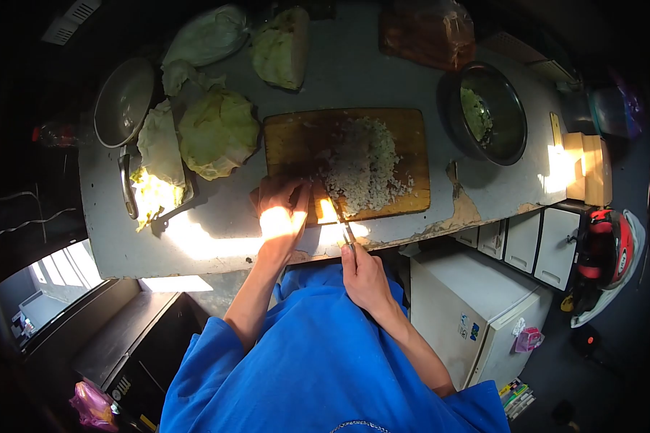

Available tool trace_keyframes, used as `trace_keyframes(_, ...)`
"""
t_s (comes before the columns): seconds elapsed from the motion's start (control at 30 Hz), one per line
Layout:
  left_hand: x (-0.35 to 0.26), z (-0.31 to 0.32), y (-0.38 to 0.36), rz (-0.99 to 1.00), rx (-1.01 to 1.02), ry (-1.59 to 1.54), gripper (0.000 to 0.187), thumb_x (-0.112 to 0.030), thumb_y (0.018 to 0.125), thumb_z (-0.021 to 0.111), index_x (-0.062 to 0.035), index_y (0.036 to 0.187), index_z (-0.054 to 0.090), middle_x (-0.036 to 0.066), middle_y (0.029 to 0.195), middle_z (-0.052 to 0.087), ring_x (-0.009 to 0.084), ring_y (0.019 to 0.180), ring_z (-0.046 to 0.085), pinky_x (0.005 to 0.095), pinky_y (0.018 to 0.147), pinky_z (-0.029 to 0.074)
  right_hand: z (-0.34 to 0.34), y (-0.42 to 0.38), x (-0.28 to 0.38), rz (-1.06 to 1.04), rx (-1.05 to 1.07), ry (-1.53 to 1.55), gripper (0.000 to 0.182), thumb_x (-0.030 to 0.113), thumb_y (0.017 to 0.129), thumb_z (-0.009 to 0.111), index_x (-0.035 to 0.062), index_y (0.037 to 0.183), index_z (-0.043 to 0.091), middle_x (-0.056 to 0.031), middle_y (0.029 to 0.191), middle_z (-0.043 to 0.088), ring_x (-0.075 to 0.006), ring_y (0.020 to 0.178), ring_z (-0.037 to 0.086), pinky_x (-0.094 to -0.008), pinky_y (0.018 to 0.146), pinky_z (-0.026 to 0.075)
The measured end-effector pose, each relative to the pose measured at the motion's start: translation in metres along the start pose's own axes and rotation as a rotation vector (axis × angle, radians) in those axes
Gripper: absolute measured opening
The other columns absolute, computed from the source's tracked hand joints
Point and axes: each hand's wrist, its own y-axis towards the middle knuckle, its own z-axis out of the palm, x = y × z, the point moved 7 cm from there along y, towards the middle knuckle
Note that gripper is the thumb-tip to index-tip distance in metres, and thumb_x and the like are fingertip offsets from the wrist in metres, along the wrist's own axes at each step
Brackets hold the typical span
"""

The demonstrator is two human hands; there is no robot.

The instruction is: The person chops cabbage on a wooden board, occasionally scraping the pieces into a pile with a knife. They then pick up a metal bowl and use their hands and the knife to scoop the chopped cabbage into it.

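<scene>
Two bare hands on my feed, at the cutting board's (296,137) near edge. Right hand (366,278): fingers wrapped round the handle of the knife (346,229), blade aimed to 11 o'clock. Left hand (282,206): fingers bent at the board's near-left corner, at 9 o'clock from the blade; I can't tell whether they grip anything. Chopped pale heap (365,166) on the board, 12 o'clock from right fingers, 2 o'clock from left. Worktop (354,79) also carries a cabbage piece (219,133), 11 o'clock from left hand, and metal bowl (509,123), 2 o'clock from board.
</scene>
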Motion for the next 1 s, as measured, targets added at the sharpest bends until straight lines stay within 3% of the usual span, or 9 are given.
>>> trace_keyframes(0.1,0.001,0.003,0.002,-0.008,-0.007,-0.003,0.013,-0.017,0.088,0.074,-0.0075,0.096,0.078,0.012,0.095,0.073,0.0325,0.096,0.061,0.0415,0.086,0.048,0.003,0.001,-0.001,-0.003,0.004,-0.002,0.033,0.027,0.107,0.049,-0.0024,0.091,0.053,-0.0252,0.063,0.055,-0.0483,0.063,0.058,-0.0496,0.055,0.041)
trace_keyframes(0.17,0.010,0.008,0.000,-0.020,0.032,-0.011,0.012,-0.021,0.088,0.074,-0.0124,0.095,0.078,0.006,0.096,0.071,0.0281,0.099,0.059,0.0420,0.092,0.037,0.009,0.004,-0.010,-0.001,0.009,-0.044,0.035,0.028,0.107,0.049,-0.0042,0.094,0.055,-0.0265,0.064,0.058,-0.0493,0.066,0.061,-0.0532,0.058,0.044)
trace_keyframes(0.2,0.009,0.008,0.001,-0.020,0.036,-0.014,0.012,-0.021,0.088,0.074,-0.0124,0.095,0.078,0.006,0.096,0.071,0.0281,0.099,0.059,0.0420,0.092,0.037,0.011,0.004,-0.013,0.003,0.018,-0.085,0.038,0.030,0.106,0.049,-0.0060,0.097,0.058,-0.0279,0.065,0.061,-0.0504,0.070,0.063,-0.0569,0.062,0.047)
trace_keyframes(0.4,-0.001,0.006,0.002,0.001,0.029,0.030,0.011,-0.019,0.088,0.073,-0.0126,0.095,0.078,0.005,0.097,0.071,0.0273,0.101,0.060,0.0429,0.096,0.037,0.000,0.003,-0.012,-0.031,-0.049,-0.040,0.037,0.030,0.106,0.049,-0.0047,0.095,0.057,-0.0283,0.072,0.064,-0.0509,0.073,0.064,-0.0571,0.063,0.048)
trace_keyframes(0.5,-0.008,0.010,-0.002,0.072,0.047,0.055,0.016,-0.018,0.088,0.072,-0.0137,0.103,0.076,0.004,0.102,0.071,0.0274,0.103,0.060,0.0439,0.098,0.037,-0.016,0.003,-0.010,-0.008,-0.094,-0.071,0.037,0.030,0.106,0.049,-0.0045,0.096,0.057,-0.0279,0.074,0.065,-0.0504,0.074,0.064,-0.0571,0.065,0.048)
trace_keyframes(0.53,-0.011,0.012,-0.001,0.081,0.039,0.061,0.020,-0.017,0.088,0.072,-0.0146,0.108,0.075,0.004,0.106,0.070,0.0273,0.105,0.060,0.0444,0.098,0.037,-0.016,0.005,-0.010,-0.019,-0.127,-0.053,0.033,0.026,0.106,0.049,-0.0033,0.093,0.055,-0.0263,0.071,0.060,-0.0509,0.073,0.061,-0.0525,0.062,0.046)
trace_keyframes(0.67,-0.015,0.025,0.006,0.147,0.036,0.166,0.031,-0.018,0.087,0.072,-0.0167,0.118,0.072,0.002,0.120,0.069,0.0265,0.113,0.057,0.0485,0.100,0.035,-0.005,0.011,-0.018,-0.010,-0.100,-0.130,0.033,0.026,0.106,0.048,-0.0036,0.093,0.055,-0.0269,0.071,0.060,-0.0516,0.075,0.061,-0.0537,0.064,0.046)
trace_keyframes(0.73,-0.015,0.027,0.012,0.149,0.069,0.222,0.030,-0.019,0.087,0.072,-0.0171,0.117,0.073,0.000,0.121,0.069,0.0260,0.115,0.056,0.0499,0.101,0.034,-0.004,0.012,-0.020,0.013,-0.109,-0.182,0.035,0.028,0.106,0.049,-0.0045,0.095,0.056,-0.0301,0.077,0.064,-0.0532,0.079,0.062,-0.0591,0.070,0.047)
trace_keyframes(1.0,-0.009,0.030,0.009,0.246,0.128,0.342,0.027,-0.021,0.087,0.071,-0.0185,0.113,0.075,-0.004,0.126,0.068,0.0262,0.117,0.053,0.0519,0.104,0.029,-0.014,0.012,-0.010,0.031,-0.081,-0.015,0.035,0.028,0.106,0.048,-0.0046,0.095,0.057,-0.0308,0.078,0.064,-0.0534,0.079,0.062,-0.0589,0.070,0.047)
